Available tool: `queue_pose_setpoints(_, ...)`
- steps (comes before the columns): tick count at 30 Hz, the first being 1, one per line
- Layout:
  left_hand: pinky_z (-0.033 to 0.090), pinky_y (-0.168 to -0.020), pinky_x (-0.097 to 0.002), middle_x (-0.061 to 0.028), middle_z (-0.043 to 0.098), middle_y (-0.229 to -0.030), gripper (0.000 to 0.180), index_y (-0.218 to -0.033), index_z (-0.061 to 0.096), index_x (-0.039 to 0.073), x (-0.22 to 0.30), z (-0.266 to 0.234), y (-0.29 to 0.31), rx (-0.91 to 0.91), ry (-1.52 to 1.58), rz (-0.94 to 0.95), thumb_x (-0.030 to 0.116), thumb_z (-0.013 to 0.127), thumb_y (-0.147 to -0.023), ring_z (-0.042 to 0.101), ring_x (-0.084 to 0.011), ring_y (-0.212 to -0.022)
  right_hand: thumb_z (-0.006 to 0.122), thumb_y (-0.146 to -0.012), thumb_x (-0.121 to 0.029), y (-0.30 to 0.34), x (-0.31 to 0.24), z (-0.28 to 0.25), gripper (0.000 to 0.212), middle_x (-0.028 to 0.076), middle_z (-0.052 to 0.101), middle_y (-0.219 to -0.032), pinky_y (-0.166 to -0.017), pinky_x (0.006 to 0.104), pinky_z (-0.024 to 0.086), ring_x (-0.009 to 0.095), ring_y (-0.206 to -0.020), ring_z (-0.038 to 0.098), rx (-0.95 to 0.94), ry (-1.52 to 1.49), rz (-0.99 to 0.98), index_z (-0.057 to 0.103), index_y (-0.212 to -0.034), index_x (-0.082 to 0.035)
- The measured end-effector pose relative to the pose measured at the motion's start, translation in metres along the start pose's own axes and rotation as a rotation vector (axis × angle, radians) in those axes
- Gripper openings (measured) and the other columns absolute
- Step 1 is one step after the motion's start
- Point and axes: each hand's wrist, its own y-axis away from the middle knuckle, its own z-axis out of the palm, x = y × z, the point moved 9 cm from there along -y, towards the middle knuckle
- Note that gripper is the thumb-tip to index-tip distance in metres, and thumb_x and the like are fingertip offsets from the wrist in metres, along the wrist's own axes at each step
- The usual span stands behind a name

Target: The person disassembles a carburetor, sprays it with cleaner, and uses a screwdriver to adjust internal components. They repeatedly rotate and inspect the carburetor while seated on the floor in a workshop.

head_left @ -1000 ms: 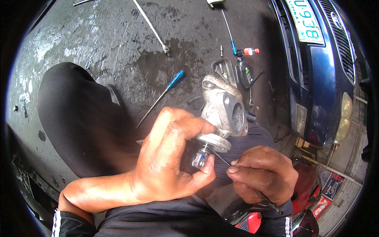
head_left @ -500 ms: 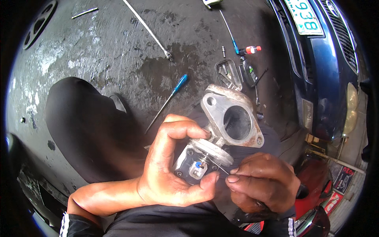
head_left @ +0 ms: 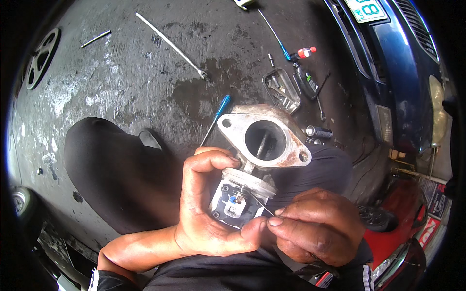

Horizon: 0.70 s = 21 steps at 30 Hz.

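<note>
My left hand is closed round a metal engine valve, thumb and fingers on either side of its lower part. The valve has a diamond-shaped flange with a wide round bore, tilted up toward me. A shaft crosses inside the bore. Below the flange are a round plate, a small spring and a black-and-silver base with a blue spot at its window. My right hand pinches a thin metal wire or pick between thumb and forefinger. Its tip reaches in beside the spring; whether it touches the spring I cannot tell.
On the stained floor lie a blue-handled screwdriver, a long steel bar, a tray of sockets, a dark bottle with a red-tipped nozzle, and a silver can. A blue car stands at right.
The valve has shifted left and its flange has turned, so the shaft inside the bore now shows. Both hands moved slightly left with it, the right still pinching the wire. The view has shifted a little.
</note>
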Motion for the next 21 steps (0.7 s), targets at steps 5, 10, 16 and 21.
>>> queue_pose_setpoints(5, 0.056, -0.101, -0.0364, -0.0143, 0.054, -0.136, 0.091, -0.152, 0.035, 0.002, -0.007, 0.005, 0.002, 0.023, 0.234, -0.157, 0.004, 0.091, -0.081, 0.061, -0.0189, -0.122, 0.090, -0.083, 0.001, 0.000, 0.006, 0.000, 0.026, 0.014, 0.078, -0.096, -0.060, 0.0331, 0.063, 0.022, -0.073, 0.078, 0.028, -0.027, 0.012, 0.086, -0.109, 0.002)
queue_pose_setpoints(10, 0.058, -0.100, -0.0384, -0.0157, 0.060, -0.134, 0.096, -0.155, 0.030, 0.005, -0.008, 0.006, 0.002, 0.060, 0.388, -0.251, 0.001, 0.091, -0.080, 0.065, -0.0208, -0.123, 0.089, -0.083, 0.004, -0.001, 0.004, 0.004, 0.030, 0.013, 0.078, -0.102, -0.063, 0.0340, 0.064, 0.022, -0.076, 0.078, 0.037, -0.022, 0.030, 0.085, -0.113, 0.002)
queue_pose_setpoints(16, 0.058, -0.101, -0.0388, -0.0153, 0.060, -0.135, 0.096, -0.156, 0.031, 0.006, -0.009, 0.003, 0.001, 0.065, 0.331, -0.242, 0.004, 0.092, -0.082, 0.065, -0.0207, -0.123, 0.087, -0.086, 0.005, -0.005, 0.004, 0.008, 0.030, 0.014, 0.077, -0.106, -0.067, 0.0348, 0.065, 0.024, -0.081, 0.079, -0.006, -0.016, 0.011, 0.084, -0.116, 0.003)
queue_pose_setpoints(21, 0.057, -0.102, -0.0379, -0.0149, 0.061, -0.135, 0.095, -0.156, 0.031, 0.006, -0.006, 0.005, 0.002, 0.046, 0.344, -0.232, 0.004, 0.091, -0.083, 0.065, -0.0203, -0.122, 0.086, -0.086, 0.002, -0.007, 0.004, 0.010, 0.026, 0.016, 0.077, -0.103, -0.065, 0.0349, 0.064, 0.025, -0.079, 0.078, 0.015, -0.038, 0.021, 0.084, -0.112, 0.004)
